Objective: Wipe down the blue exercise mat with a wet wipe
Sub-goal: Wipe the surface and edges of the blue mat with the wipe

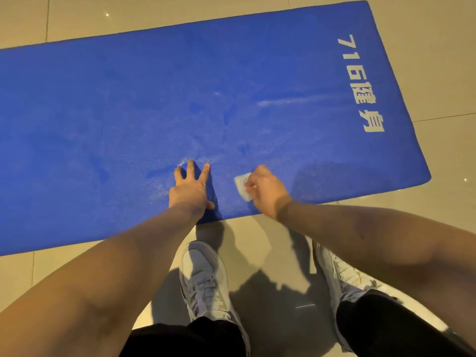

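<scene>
Head view: a person crouches over a blue exercise mat [128, 112] laid flat on a tiled floor [450, 60].

The right hand [266, 190] pinches a white wet wipe [242, 185] against the mat's near edge; the left hand [190, 188] presses flat beside it, fingers spread. White sneakers [206, 279] stand just behind.

Two white sneakers [203, 274] stand on glossy beige floor tiles [231, 9], black trouser legs [381, 328] above them, with shadows lying between the shoes.

Mat [128, 112] cut off (left edge).
</scene>
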Demonstrator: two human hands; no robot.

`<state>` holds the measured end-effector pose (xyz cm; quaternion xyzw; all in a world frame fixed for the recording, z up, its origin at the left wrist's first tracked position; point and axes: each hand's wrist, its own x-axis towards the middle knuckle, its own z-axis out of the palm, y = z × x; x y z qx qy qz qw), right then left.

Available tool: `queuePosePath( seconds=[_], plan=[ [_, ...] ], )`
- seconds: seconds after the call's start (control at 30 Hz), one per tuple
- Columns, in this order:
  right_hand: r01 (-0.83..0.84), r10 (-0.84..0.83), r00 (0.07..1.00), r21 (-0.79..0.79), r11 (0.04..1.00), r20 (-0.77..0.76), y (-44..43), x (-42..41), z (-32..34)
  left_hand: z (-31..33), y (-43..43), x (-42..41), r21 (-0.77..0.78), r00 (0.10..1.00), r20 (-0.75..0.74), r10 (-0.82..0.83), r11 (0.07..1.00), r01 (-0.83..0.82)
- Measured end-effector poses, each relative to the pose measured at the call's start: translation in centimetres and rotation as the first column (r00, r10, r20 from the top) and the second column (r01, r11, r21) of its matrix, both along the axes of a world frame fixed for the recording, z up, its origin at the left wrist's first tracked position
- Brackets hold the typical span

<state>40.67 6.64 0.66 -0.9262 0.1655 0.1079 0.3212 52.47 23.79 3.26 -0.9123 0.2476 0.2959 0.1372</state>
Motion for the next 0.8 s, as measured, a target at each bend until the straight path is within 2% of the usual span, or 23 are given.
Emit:
queuePosePath(
  seconds=[0.1,0.17,0.23,0.3,0.4,0.47,0.53,0.7,0.73,0.8],
  plan=[
    [-0.197,0.197,0.98,0.025,0.98,0.013,3.5,0.6,0.1,-0.2,0.0,-0.1,0.009,1.0,0.006,-0.002,1.0,0.001],
    [-0.15,0.149,0.989,0.057,0.987,0.017,2.4,0.9,0.0,-0.2,0.0,-0.1,0.012,1.0,0.007,-0.005,1.0,0.005],
    [-0.065,0.065,0.998,-0.008,0.998,0.001,-0.4,1.4,0.2,-0.3,0.1,-0.2,0.009,1.0,-0.001,-0.009,1.0,0.009],
    [0.111,-0.112,0.994,-0.084,0.99,-0.007,-4.0,1.8,0.1,-0.2,0.2,-0.2,0.009,1.0,-0.001,-0.005,1.0,0.005],
    [0.411,-0.421,0.907,-0.182,0.893,-0.018,-8.6,1.9,-0.1,-0.2,0.1,-0.1,0.007,1.0,-0.01,0.003,1.0,-0.003],
    [0.501,-0.507,0.862,-0.175,0.848,0.012,-8.8,1.8,-0.5,-0.2,0.0,-0.2,0.004,1.0,-0.015,0.009,1.0,-0.009],
    [0.451,-0.45,0.892,-0.118,0.884,0.04,-6.3,1.7,-0.5,-0.3,0.0,-0.1,0.007,1.0,-0.013,0.008,1.0,-0.008],
    [0.152,-0.156,0.987,0.077,0.985,0.042,1.9,0.7,-0.1,0.1,-0.1,0.0,0.016,0.999,-0.03,0.018,1.0,-0.017],
    [0.134,-0.138,0.99,0.118,0.984,0.029,2.7,0.6,0.0,0.2,-0.1,0.0,0.01,0.999,-0.041,0.024,1.0,-0.024],
    [0.231,-0.23,0.973,0.23,0.945,-0.032,3.5,0.6,0.7,0.3,0.1,0.0,-0.009,0.996,-0.074,0.053,0.999,-0.054]
  ],
)
